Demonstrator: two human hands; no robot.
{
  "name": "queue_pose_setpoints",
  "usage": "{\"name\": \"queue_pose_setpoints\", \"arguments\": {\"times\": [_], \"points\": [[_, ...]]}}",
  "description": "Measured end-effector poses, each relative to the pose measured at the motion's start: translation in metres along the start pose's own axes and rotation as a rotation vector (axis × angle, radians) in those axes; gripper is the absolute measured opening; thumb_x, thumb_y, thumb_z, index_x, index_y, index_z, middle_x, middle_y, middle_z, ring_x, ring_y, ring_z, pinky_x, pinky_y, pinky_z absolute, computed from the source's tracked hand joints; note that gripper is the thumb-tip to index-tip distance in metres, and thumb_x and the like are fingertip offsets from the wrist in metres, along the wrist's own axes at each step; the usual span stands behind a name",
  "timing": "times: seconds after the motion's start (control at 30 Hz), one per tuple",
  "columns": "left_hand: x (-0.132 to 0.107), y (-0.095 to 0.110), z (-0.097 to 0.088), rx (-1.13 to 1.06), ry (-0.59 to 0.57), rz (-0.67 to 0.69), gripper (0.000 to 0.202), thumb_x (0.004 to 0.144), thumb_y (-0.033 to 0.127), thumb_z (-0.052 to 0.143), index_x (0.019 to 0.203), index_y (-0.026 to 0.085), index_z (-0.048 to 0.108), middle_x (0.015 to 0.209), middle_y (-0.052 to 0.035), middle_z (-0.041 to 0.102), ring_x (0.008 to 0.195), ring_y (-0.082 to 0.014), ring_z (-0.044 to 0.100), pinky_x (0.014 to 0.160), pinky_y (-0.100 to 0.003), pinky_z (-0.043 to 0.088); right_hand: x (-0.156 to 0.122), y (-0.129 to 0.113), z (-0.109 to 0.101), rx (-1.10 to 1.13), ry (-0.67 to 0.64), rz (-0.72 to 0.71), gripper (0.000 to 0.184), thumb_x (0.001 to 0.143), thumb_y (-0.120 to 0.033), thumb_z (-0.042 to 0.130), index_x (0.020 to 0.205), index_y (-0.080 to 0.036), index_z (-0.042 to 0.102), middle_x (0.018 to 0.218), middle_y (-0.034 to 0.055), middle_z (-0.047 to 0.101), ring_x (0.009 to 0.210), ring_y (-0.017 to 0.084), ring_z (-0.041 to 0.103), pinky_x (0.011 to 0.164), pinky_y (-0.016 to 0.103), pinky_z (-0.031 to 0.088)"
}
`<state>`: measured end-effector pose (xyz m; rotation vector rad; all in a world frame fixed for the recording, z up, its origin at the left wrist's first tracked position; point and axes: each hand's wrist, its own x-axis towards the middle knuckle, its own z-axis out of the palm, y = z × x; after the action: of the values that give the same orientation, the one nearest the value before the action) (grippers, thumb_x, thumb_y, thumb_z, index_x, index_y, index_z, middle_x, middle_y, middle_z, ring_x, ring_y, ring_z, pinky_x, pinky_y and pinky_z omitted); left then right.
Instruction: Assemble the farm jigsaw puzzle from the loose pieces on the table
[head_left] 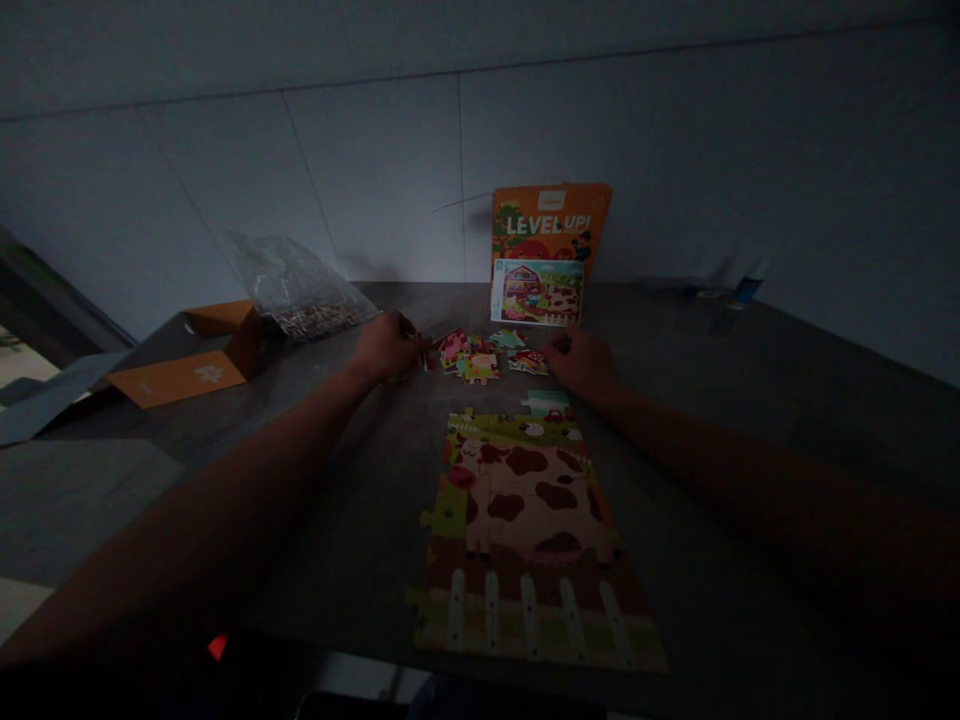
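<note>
Left of a pile of loose puzzle pieces (pixel 480 368), my left hand (pixel 390 348) is closed, with a puzzle piece (pixel 430 362) showing at its fingertips. My right hand (pixel 581 360) has its fingers curled together beside a red puzzle piece (pixel 529 362); what it grips, if anything, is hidden. Nearer to me lies a joined section of jigsaw puzzle (pixel 536 500) with a spotted cow above a white fence. A pale green piece with a red car (pixel 547 403) lies at its top right edge.
An orange "LEVEL UP!" box (pixel 555 215) leans on the wall, a farm picture card (pixel 538 293) before it. To the left are a clear plastic bag of pieces (pixel 300 290) and an opened orange box part (pixel 187 378). A small bottle (pixel 748 285) stands far right.
</note>
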<state>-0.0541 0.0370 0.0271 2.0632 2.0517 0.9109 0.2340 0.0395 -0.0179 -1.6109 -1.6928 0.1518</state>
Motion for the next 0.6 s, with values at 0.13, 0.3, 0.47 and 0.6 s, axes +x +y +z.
{"name": "queue_pose_setpoints", "arguments": {"times": [0.13,0.3,0.47,0.6], "points": [[-0.009,0.012,0.006,-0.360,0.131,0.044,0.018,0.078,0.028,0.066,0.089,0.014,0.067,0.075,-0.0069,0.071,0.065,-0.0186,0.065,0.064,-0.029,0.049,-0.002,-0.005,-0.002,0.120,-0.036,-0.188,0.018,0.083,-0.031,0.062,0.076,-0.016,0.067,0.074,0.0066,0.068,0.068,0.017,0.058,0.065,0.029,0.039],[-0.031,0.042,0.024,-0.786,-0.094,0.123,0.018,0.079,0.029,0.070,0.085,0.014,0.062,0.067,-0.0023,0.068,0.053,-0.0124,0.060,0.052,-0.023,0.046,-0.012,-0.012,-0.006,0.265,-0.236,-0.526,0.030,0.085,-0.042,0.057,0.082,-0.016,0.072,0.071,0.0035,0.067,0.063,0.015,0.054,0.063,0.027,0.037],[-0.045,0.053,0.036,-0.904,-0.367,0.173,0.025,0.079,0.031,0.071,0.093,0.015,0.058,0.067,-0.0016,0.069,0.059,-0.0144,0.065,0.057,-0.024,0.050,-0.014,-0.013,-0.010,0.304,-0.318,-0.559,0.036,0.089,-0.043,0.049,0.083,-0.016,0.072,0.068,0.0022,0.065,0.060,0.013,0.050,0.060,0.026,0.035],[-0.043,0.045,0.042,-0.804,-0.372,0.273,0.022,0.083,0.027,0.062,0.100,0.014,0.060,0.080,-0.0052,0.072,0.070,-0.0161,0.068,0.063,-0.025,0.052,-0.011,-0.011,-0.011,0.323,-0.302,-0.540,0.038,0.088,-0.043,0.048,0.073,-0.015,0.068,0.064,0.0025,0.060,0.059,0.014,0.048,0.058,0.027,0.032]]}}
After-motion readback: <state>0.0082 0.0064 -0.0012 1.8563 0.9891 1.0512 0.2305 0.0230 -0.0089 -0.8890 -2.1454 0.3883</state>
